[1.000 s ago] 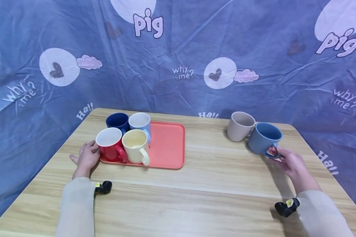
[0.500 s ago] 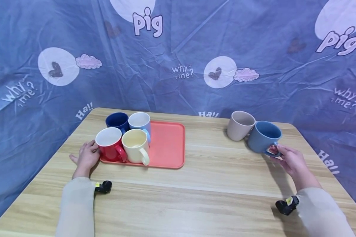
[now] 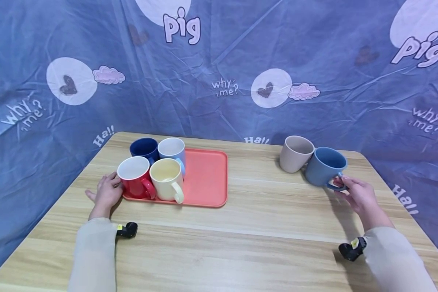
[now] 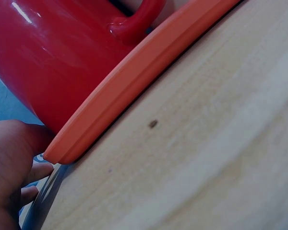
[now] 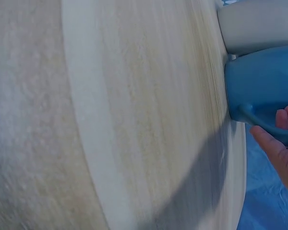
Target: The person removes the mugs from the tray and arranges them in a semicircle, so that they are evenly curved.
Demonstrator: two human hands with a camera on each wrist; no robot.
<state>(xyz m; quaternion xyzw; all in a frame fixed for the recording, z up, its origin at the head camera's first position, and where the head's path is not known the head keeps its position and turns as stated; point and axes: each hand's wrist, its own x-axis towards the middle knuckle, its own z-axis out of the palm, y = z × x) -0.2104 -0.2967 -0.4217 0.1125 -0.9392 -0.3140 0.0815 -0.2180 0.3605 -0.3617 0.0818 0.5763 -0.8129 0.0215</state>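
Observation:
At the right of the head view, my right hand (image 3: 361, 196) grips the handle of a blue mug (image 3: 319, 170). The right wrist view has the mug (image 5: 266, 79) upright, with fingers through the handle and the thumb against it. Close beside it stands a grey-beige mug (image 3: 292, 158). My left hand (image 3: 108, 190) lies at the left edge of a coral-red tray (image 3: 206, 178). Its fingers touch the tray's corner next to a red mug (image 3: 133, 187), and its thumb points away. Also on the tray are cream (image 3: 164, 188), navy and light blue mugs, all upright.
Both mug groups stand on a wood-grain table (image 3: 219, 251), the tray at back left, the other pair at back right. A printed blue cloth (image 3: 219, 52) hangs behind and around the table. The tray's right half shows bare surface.
The blue mug and my right hand have shifted slightly toward the back of the table. My left hand, the tray and its mugs look unmoved.

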